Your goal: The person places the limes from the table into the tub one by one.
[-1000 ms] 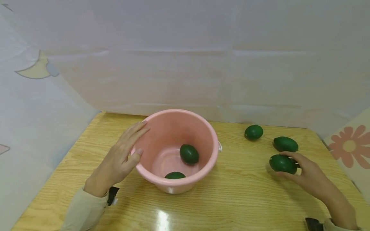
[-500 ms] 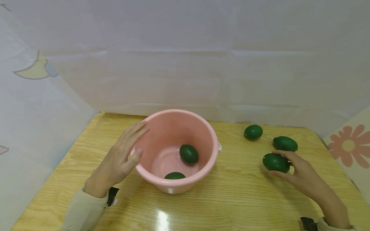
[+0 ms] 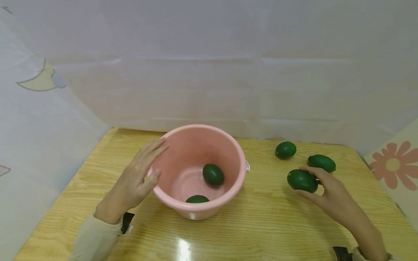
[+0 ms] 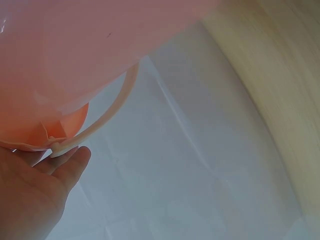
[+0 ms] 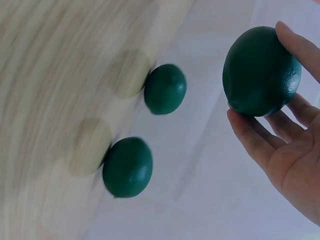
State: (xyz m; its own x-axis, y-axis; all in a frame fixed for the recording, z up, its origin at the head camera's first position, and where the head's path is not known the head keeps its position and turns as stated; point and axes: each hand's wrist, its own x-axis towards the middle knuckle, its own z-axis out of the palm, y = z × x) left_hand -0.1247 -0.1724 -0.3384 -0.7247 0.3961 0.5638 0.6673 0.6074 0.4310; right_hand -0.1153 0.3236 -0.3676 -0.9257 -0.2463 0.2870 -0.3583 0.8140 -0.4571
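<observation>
A pink bucket stands upright on the table, with two dark green oval fruits inside; the nearer fruit is partly hidden by the rim, while the other fruit shows whole. My left hand rests on the bucket's left rim, its fairly straight fingers laid across it; the left wrist view shows the fingertips by the pale handle. Between thumb and fingers, my right hand holds another smooth green oval fruit, above the table to the right of the bucket.
Two more green fruits lie at the table's back right: one fruit nearer the bucket, the other fruit just behind my right hand. A pale sheet hangs along the table's back edge. The wooden table has a grain finish.
My right hand has moved left and slightly away from me with the held fruit, toward the bucket. My left hand and the bucket have stayed in place.
</observation>
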